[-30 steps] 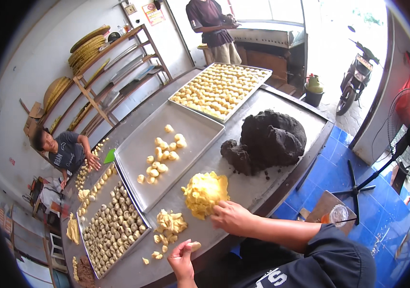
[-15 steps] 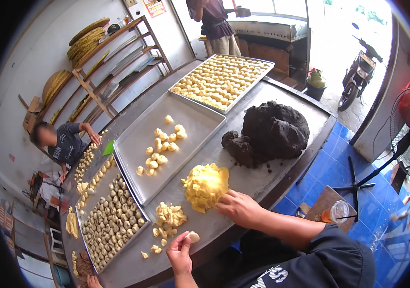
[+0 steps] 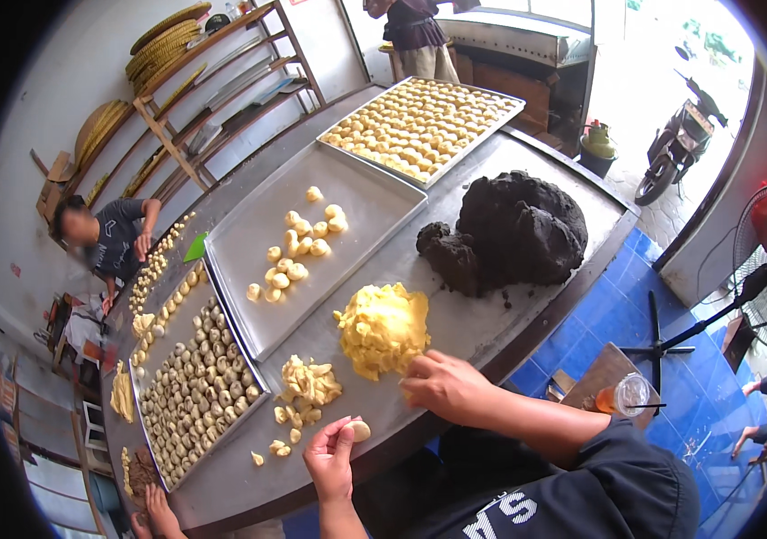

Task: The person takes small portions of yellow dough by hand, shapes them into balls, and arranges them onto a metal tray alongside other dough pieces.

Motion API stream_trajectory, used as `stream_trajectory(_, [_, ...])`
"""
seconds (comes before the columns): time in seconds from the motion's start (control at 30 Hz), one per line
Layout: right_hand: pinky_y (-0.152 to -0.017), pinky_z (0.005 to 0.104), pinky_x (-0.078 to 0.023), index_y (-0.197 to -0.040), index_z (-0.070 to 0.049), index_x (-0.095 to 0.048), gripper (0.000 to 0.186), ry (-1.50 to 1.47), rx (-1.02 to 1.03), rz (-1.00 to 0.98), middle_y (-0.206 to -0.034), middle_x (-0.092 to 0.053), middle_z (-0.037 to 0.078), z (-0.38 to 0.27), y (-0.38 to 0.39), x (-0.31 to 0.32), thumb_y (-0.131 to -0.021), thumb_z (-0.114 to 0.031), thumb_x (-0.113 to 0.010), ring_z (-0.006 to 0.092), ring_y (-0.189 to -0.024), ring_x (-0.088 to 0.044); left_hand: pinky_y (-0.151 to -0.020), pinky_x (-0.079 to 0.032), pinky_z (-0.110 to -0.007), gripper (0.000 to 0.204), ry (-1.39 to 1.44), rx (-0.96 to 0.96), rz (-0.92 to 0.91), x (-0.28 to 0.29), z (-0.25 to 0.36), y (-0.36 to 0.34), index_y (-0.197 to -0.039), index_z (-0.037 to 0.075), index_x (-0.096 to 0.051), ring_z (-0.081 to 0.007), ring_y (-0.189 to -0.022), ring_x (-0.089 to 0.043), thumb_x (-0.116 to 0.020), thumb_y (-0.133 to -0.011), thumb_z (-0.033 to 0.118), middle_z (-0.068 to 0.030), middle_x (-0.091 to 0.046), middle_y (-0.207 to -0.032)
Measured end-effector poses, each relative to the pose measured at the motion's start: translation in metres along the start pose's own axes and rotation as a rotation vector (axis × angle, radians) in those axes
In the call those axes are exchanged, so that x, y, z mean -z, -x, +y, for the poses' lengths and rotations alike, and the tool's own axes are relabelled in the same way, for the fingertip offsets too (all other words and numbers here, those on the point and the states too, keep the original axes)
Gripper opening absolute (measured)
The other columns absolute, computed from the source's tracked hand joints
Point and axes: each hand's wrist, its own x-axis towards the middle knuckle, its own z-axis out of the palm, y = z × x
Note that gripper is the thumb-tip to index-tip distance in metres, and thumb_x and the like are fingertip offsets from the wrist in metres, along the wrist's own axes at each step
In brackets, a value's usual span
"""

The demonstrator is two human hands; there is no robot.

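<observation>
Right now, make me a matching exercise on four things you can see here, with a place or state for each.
1. Dark mound
2. Left hand
3. Cup
4. Yellow mound

A. Nearest the right hand
B. Holding orange liquid
C. Furthest right on the table
D. Pinching a pale disc

Pairs: 1-C, 2-D, 3-B, 4-A

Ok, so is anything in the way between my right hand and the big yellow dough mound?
Nothing visible stands between them. Your right hand is right beside the near right edge of the yellow dough mound; whether it's touching is hard to tell.
</observation>
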Motion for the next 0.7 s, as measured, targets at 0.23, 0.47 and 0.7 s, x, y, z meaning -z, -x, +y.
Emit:
stream_trajectory(0.23, [-0.099,0.0427,-0.062,-0.11,-0.007,-0.079,0.022,-0.053,0.147,0.015,-0.128,-0.072,0.01,0.007,-0.009,-0.01,-0.09,-0.006,-0.071,0.0332,-0.117,-0.068,-0.109,-0.06,-0.036,0.019,-0.114,-0.104,0.089,-0.014,-0.002,-0.009,-0.128,-0.006,-0.076,-0.0204,-0.118,-0.078,-0.072,-0.113,0.005,-0.0145,-0.083,-0.125])
stream_trajectory(0.47, [-0.096,0.0448,-0.061,-0.122,-0.005,-0.078,0.027,-0.09,-0.046,-0.128,-0.122,-0.072,0.013,-0.019,-0.009,-0.003,-0.096,-0.008,-0.075,0.0338,-0.113,-0.07,-0.106,-0.06,-0.032,0.037,-0.02,0.055,0.118,-0.023,0.002,-0.002,-0.149,-0.002,-0.068,-0.0177,-0.122,-0.076,-0.063,-0.12,0.021,-0.0192,-0.079,-0.14])
stream_trajectory(0.7, [-0.091,0.0445,-0.063,-0.121,-0.006,-0.077,0.027,-0.156,0.047,0.016,-0.12,-0.074,0.011,-0.042,-0.027,-0.023,-0.095,-0.008,-0.082,0.0322,-0.107,-0.075,-0.118,-0.053,-0.034,0.054,-0.181,-0.137,-0.039,-0.053,0.009,0.007,-0.169,-0.001,-0.049,-0.0188,-0.143,-0.064,-0.052,-0.125,0.03,-0.0166,-0.054,-0.172])
